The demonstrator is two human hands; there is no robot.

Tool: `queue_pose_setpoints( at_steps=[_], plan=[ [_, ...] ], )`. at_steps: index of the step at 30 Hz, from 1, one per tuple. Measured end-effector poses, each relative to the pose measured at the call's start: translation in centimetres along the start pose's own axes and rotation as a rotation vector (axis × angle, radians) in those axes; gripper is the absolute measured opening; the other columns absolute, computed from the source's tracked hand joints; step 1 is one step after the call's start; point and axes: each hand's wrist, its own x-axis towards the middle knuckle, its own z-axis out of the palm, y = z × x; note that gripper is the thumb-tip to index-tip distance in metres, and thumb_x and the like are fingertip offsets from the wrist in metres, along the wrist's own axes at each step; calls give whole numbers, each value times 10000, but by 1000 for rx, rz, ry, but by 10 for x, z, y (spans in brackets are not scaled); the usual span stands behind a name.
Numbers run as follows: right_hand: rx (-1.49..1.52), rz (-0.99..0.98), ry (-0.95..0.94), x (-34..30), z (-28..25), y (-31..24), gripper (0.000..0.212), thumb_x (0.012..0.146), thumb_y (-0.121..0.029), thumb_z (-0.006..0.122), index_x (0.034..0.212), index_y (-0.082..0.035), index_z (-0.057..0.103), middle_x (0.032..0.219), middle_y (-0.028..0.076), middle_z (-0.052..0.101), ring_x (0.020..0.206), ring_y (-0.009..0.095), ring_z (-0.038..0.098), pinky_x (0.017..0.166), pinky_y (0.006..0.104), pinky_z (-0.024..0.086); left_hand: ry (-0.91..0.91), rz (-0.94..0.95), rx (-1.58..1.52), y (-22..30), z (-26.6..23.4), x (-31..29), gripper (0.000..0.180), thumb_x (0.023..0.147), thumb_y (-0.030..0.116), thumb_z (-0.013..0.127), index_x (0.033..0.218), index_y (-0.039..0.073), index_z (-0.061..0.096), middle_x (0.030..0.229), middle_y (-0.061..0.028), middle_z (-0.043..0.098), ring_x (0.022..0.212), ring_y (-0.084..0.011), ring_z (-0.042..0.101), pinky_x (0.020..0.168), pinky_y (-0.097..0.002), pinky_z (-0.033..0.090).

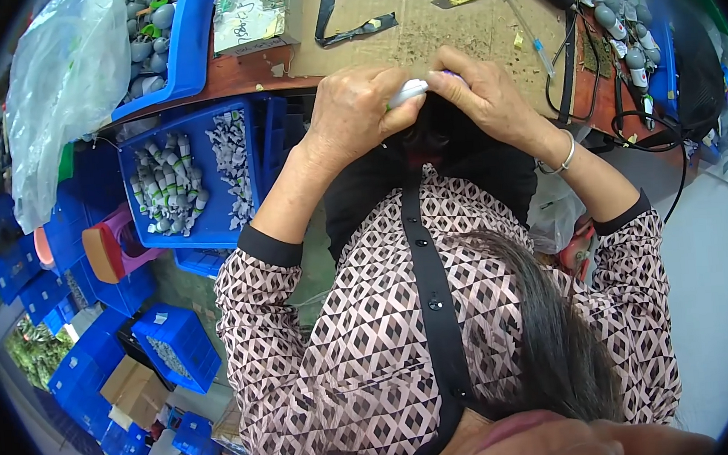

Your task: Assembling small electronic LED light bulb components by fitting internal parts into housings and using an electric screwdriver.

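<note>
My left hand [360, 104] is closed around a small white cylindrical part [407, 93] with a bit of green at its side. The part's end points toward my right hand [491, 98]. My right thumb and fingers are pinched together right at that end. A speck of purple shows at the right fingertips, too small to name. Both hands are held over my lap at the table's front edge. Below and left of them, a blue tray [190, 241] holds grey-and-white parts with green bands [169, 187] and a heap of small pale pieces [231, 165].
On the table lie a cardboard sheet [342, 58], a white box [254, 22], black tape [365, 29] and a thin tool with a blue tip [535, 47]. Black cables [673, 130] hang at right beside more grey parts [613, 21]. A plastic bag [67, 97] drapes at left.
</note>
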Motion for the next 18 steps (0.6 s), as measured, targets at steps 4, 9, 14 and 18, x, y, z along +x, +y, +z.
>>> queue_pose_setpoints(
  at_steps=[4,9,14,18],
  plan=[
    [85,-117,-7,-1,1,2,328,935,-346,466,917,-22,515,667,111,480,610,214,486,575,327,379,-57,0,19,-2,0,-2,202,704,219,678,714,48,571,624,-91,562,599,-273,588,535,-375,470],
    [-24,-34,-109,5,-2,9,253,916,-282,512,1002,-44,508,751,120,489,683,262,518,601,338,393,-20,106,35,-6,1,3,191,681,200,674,697,45,564,613,-97,550,591,-277,575,563,-379,472],
    [-54,-270,-61,11,4,16,278,919,-305,501,997,-39,514,714,100,493,635,266,515,579,331,400,-10,151,36,-11,-1,2,184,665,187,670,671,46,551,599,-102,533,588,-292,564,602,-378,481],
    [312,-64,-232,22,-16,0,307,930,-353,479,995,-55,520,695,26,494,577,141,500,534,253,389,-174,-207,-360,-6,-6,2,221,773,246,612,744,28,593,675,-75,605,638,-214,610,633,-322,486]
  ],
)
